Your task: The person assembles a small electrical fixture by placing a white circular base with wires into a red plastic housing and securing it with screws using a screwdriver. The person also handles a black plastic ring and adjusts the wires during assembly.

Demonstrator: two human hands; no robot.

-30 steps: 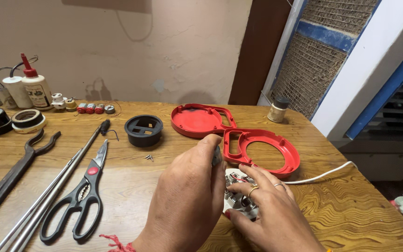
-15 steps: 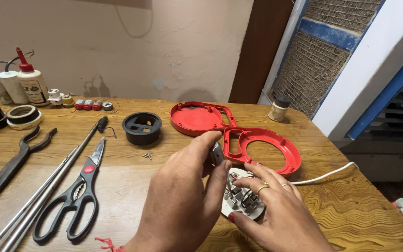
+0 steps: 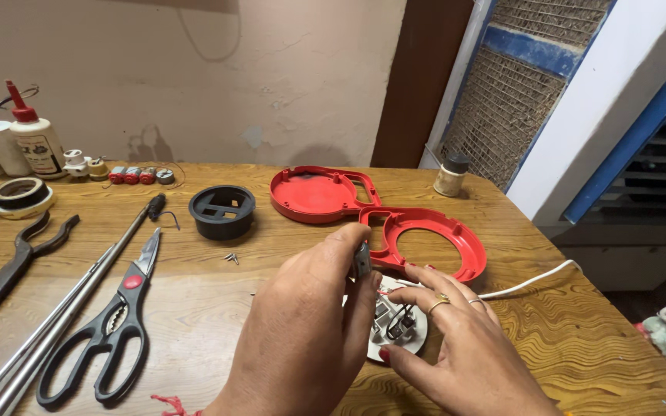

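Closest to the camera are the two hands, working right at the near edge of the wooden table point(image 3: 580, 339). The left hand point(image 3: 302, 331) is curled up, thumb and fingers pinched around a small grey metal part point(image 3: 361, 260) that it holds upright just above the white round assembly point(image 3: 404, 323). The right hand point(image 3: 468, 350) has rings on two fingers and rests spread over the right side of that assembly, fingertips touching its rim and the metal bits inside; it looks like it's steadying it, not clamped around it. A white cable point(image 3: 529, 281) runs from the assembly off toward the right table edge.

Left of the hands lie black-handled scissors point(image 3: 109, 331) with a red pivot, and next to them a long metal rod tool point(image 3: 71, 300) lying diagonally, then dark pliers point(image 3: 9, 270) further left.

A bit further back, just past the hands, there's a red plastic housing ring point(image 3: 425, 239), touching a second red cover point(image 3: 314, 192) behind it. A black round cap point(image 3: 223, 209) sits left of those, with a couple of tiny screws point(image 3: 231, 257) in front of it.

At the far edge: a small jar point(image 3: 451, 174), rolls of tape point(image 3: 18, 195), a glue bottle point(image 3: 36, 139) with a red nozzle and some small red and white parts point(image 3: 129, 175) along the wall.
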